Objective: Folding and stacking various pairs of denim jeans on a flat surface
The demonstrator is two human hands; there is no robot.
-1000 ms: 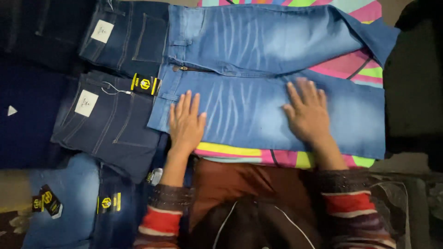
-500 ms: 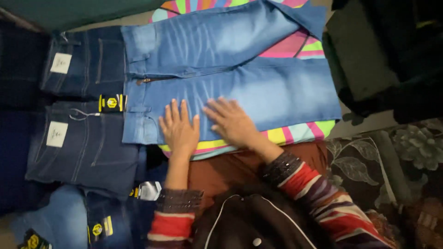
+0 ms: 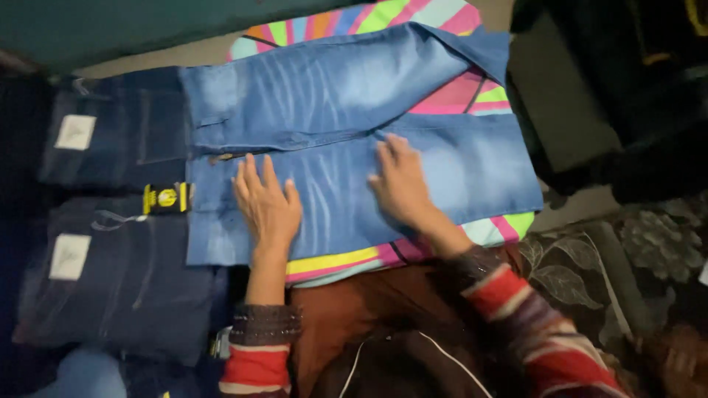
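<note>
A pair of light blue faded jeans (image 3: pixel 324 96) lies flat over a bright multicoloured striped cloth (image 3: pixel 354 259). My left hand (image 3: pixel 267 208) rests palm down on the near leg close to the waistband, fingers spread. My right hand (image 3: pixel 402 183) presses flat on the same leg a little to the right, fingers apart. Neither hand grips anything. My sleeves are striped red and grey.
Folded dark blue jeans (image 3: pixel 118 136) with white patches and yellow tags lie stacked at the left, with another pair (image 3: pixel 110 273) below. A dark bag or cloth (image 3: pixel 612 88) sits at the right. A floral patterned cushion (image 3: pixel 590 273) is at the lower right.
My right hand has slid left along the jeans leg toward my left hand. The camera view has shifted, so the jeans appear more central.
</note>
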